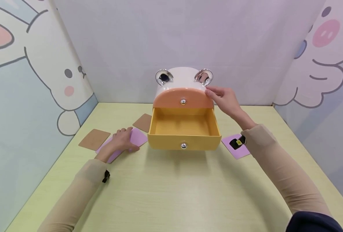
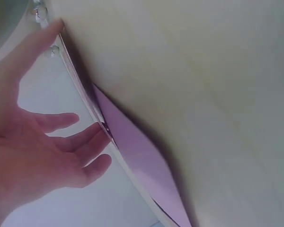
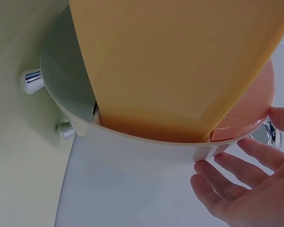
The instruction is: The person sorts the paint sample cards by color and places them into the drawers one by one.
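Note:
In the head view, a small drawer cabinet [image 1: 179,77] with a white rounded top and silver ears stands at the back middle of the table. Its yellow drawer [image 1: 184,142] is pulled out; the orange drawer [image 1: 168,100] above is closed. My right hand [image 1: 225,100] touches the cabinet's upper right side. The right wrist view has the thumb at the orange drawer's edge and the fingers along the white wall. My left hand [image 1: 121,140] lies over purple card [image 1: 138,138], spread, its fingertips at the card in the left wrist view; the palm hides part of it.
Two brown cards [image 1: 94,139] lie left of the cabinet, one partly behind it. A purple card [image 1: 236,154] with a black shape lies to the right, near my right wrist. Printed cartoon panels [image 1: 58,80] stand along both sides, with a pale curtain [image 1: 125,48] behind.

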`<action>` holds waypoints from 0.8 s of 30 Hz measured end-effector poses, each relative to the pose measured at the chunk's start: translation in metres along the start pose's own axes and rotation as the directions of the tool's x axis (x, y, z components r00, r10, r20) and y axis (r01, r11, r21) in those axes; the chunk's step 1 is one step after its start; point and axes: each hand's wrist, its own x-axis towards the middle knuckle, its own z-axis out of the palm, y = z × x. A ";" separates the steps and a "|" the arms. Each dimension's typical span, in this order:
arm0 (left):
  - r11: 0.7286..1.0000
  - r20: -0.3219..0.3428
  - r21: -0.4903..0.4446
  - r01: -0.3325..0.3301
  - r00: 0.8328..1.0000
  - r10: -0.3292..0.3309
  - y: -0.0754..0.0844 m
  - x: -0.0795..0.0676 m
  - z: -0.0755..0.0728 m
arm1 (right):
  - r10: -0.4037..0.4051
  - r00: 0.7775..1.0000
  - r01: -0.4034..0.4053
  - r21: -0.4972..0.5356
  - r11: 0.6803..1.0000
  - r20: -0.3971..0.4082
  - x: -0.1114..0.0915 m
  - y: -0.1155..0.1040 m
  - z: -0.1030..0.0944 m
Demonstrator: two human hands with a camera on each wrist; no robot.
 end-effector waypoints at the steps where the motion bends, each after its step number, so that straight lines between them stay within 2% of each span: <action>1: 1.000 -0.001 -0.004 0.001 1.000 -0.001 0.000 0.000 -0.001 | 0.001 1.000 -0.001 -0.001 1.000 0.000 0.000 0.000 0.000; 9: 0.997 -0.024 -0.069 -0.023 0.999 0.021 -0.004 -0.008 -0.020 | -0.004 1.000 0.004 0.010 1.000 0.009 0.001 -0.001 0.001; 12: 0.993 -0.045 -0.099 -0.063 0.997 0.059 -0.005 -0.012 -0.032 | -0.004 1.000 0.004 0.014 1.000 0.011 0.001 -0.002 0.001; 17: 0.970 -0.071 -0.189 -0.156 0.987 0.145 -0.004 -0.019 -0.051 | -0.002 1.000 0.002 0.019 1.000 0.004 0.000 -0.002 0.000; 24: 0.929 -0.044 -0.323 -0.180 0.984 0.175 0.001 -0.031 -0.076 | 0.008 1.000 -0.008 0.031 0.999 0.006 -0.001 -0.001 0.000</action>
